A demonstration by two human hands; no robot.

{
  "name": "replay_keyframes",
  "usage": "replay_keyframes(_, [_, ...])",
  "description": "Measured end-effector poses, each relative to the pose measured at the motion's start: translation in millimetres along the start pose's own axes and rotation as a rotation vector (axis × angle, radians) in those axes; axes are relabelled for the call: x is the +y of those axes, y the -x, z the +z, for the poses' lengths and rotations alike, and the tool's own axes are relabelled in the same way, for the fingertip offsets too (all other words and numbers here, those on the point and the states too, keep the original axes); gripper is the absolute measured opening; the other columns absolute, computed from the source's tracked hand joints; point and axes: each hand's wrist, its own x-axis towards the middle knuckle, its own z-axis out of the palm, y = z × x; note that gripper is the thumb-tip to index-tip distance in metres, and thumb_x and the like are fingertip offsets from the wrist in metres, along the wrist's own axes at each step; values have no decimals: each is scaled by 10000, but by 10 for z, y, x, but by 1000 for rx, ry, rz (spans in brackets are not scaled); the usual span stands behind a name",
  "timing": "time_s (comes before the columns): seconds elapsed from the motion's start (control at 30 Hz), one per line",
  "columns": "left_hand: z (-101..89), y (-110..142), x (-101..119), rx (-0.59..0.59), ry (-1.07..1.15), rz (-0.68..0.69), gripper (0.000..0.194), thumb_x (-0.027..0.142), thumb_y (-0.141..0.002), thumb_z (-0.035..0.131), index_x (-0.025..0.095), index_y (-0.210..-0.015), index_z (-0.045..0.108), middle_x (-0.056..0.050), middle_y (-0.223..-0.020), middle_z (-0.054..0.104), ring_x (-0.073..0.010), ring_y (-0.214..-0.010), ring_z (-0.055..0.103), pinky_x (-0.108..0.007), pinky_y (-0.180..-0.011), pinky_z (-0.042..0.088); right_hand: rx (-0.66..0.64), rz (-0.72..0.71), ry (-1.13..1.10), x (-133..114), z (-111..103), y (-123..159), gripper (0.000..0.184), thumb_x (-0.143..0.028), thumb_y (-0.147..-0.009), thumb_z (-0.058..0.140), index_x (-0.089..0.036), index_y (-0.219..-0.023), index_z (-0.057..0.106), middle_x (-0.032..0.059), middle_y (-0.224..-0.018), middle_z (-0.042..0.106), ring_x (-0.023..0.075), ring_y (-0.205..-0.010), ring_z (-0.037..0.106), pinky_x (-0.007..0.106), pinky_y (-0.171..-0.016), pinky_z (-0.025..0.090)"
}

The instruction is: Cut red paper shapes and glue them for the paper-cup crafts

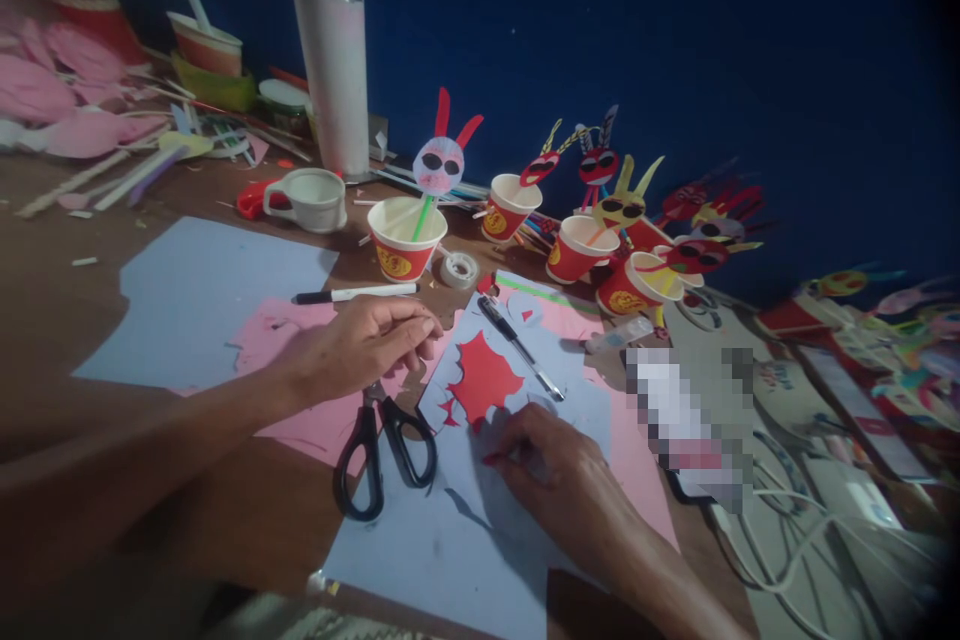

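My left hand (379, 342) hovers over pink paper (315, 420), thumb and fingers pressed together. Whatever it may hold is too small to make out. Just below it lie scissors (382, 455) with black handles. My right hand (559, 465) is closed in a pinch over pale blue paper (450, 560), with a small red paper piece (493, 459) at its fingertips. A jagged red paper scrap (486, 382) rests on the blue sheet between both hands. Beside that scrap is a pen (521, 350). A black and white marker (356, 293) lies beyond my left hand.
Red paper cups (405, 255) with paper-faced figures stand along the back. A tape roll (459, 269), a white mug (311, 200) and a tall flask (330, 70) are nearby. At right lie a pixelated phone-like object (694, 430) and white cables (787, 560).
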Motion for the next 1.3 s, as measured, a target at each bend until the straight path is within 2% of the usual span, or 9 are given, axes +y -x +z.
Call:
replay_keyframes(0.1, [14, 7, 10, -22, 49, -15, 248, 332, -891, 461, 144, -832, 611, -23, -741, 642, -109, -610, 577, -206, -529, 450, 0, -23, -37, -16, -34, 22, 103, -119, -736, 561, -218, -760, 578, -17, -720, 632, 172, -702, 565, 284, -637, 412])
replay_keyframes(0.2, [50, 39, 42, -81, 148, -75, 238, 353, -878, 481, 148, -845, 599, -22, -752, 638, -108, -610, 571, -192, -502, 424, 52, -141, -88, -61, -107, 15, 128, -86, -745, 544, -214, -746, 557, -24, -702, 620, 149, -684, 563, 264, -625, 412])
replay_keyframes(0.37, [139, 92, 135, -267, 271, -200, 250, 353, -873, 481, 137, -836, 601, 6, -622, 599, -82, -521, 532, -182, -513, 404, 326, -620, 104, -210, -269, -65, 130, -46, -809, 530, -171, -789, 561, 22, -771, 650, 150, -714, 569, 294, -667, 401])
replay_keyframes(0.5, [158, 122, 174, -391, 404, -269, 216, 342, -827, 545, 135, -816, 604, 20, -587, 567, -80, -481, 505, -179, -475, 387, 283, -914, 273, -351, -375, -147, 180, -40, -878, 428, -119, -858, 588, 69, -848, 673, 169, -763, 580, 318, -680, 407])
replay_keyframes(0.77, [103, 174, 145, -458, 546, -315, 113, 247, -696, 619, 152, -683, 560, 36, -548, 516, -72, -427, 451, -180, -436, 344, 288, -1057, 328, -426, -400, -301, 235, -77, -920, 374, -120, -850, 594, 77, -837, 682, 167, -773, 601, 304, -662, 439])
replay_keyframes(0.93, [72, 151, 181, -257, 464, -206, 148, 293, -706, 620, 156, -688, 566, 38, -565, 492, -90, -493, 461, -208, -490, 384, 333, -905, 258, -246, -359, -389, 195, -52, -828, 520, -193, -956, 563, 61, -912, 653, 169, -836, 591, 309, -713, 451])
replay_keyframes(1.07, [59, 137, 167, -138, 352, -130, 161, 302, -761, 591, 159, -707, 538, 36, -593, 490, -90, -520, 468, -215, -511, 378, 357, -612, -94, -178, -317, -502, 137, -96, -839, 523, -212, -901, 562, 43, -880, 614, 171, -865, 573, 304, -754, 451])
replay_keyframes(1.2, [101, 133, 84, -64, 321, -77, 150, 295, -790, 572, 167, -729, 525, 42, -596, 480, -91, -522, 465, -211, -498, 363, 163, -205, -489, -253, -257, -586, 110, -238, -870, 502, -197, -790, 565, -2, -738, 566, 126, -664, 513, 235, -594, 415])
replay_keyframes(1.3, [131, 117, 39, -24, 323, -40, 141, 286, -791, 568, 165, -734, 525, 44, -614, 464, -81, -513, 442, -203, -483, 345, 27, -74, -739, -334, -199, -628, 168, -326, -842, 539, -172, -781, 566, -28, -657, 523, 95, -573, 448, 208, -534, 370])
